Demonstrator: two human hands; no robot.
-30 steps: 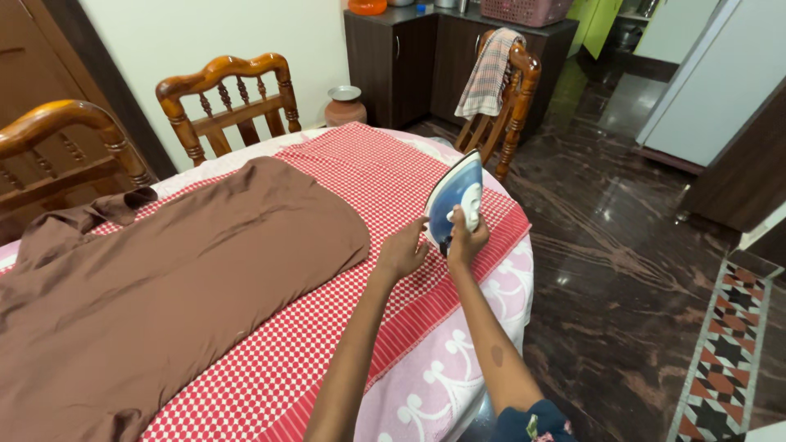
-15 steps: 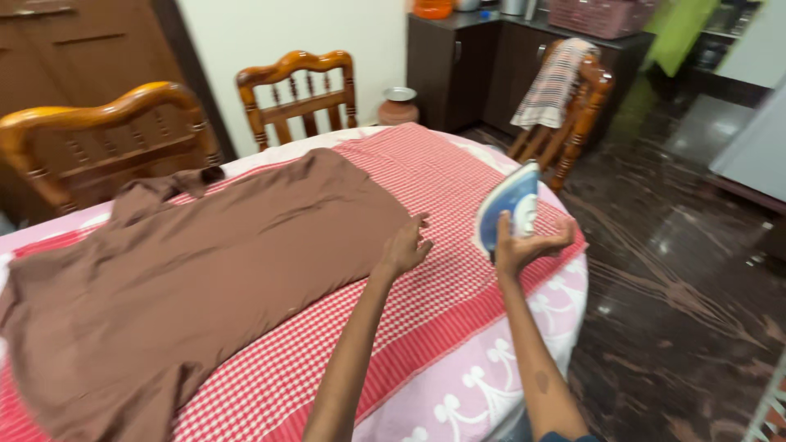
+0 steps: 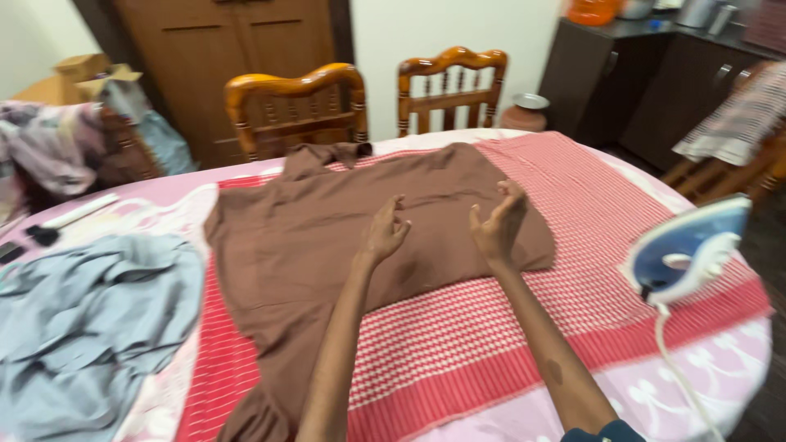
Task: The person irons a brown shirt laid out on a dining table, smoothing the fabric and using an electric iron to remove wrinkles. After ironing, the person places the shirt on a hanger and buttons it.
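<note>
Creasing could be pressed into the brown garment [image 3: 360,237], spread mid-table on the red checked cloth [image 3: 540,319], if it is smoothed unevenly. Above it the left hand [image 3: 383,233] and right hand [image 3: 498,227] are held open, gripping nothing. Earlier the right hand gripped the iron [image 3: 684,254], now stood upright at the right edge.

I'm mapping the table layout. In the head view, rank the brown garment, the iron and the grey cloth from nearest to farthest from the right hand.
1. Brown garment, directly under the right hand.
2. Iron, standing at the right edge.
3. Grey cloth, far left.
</note>
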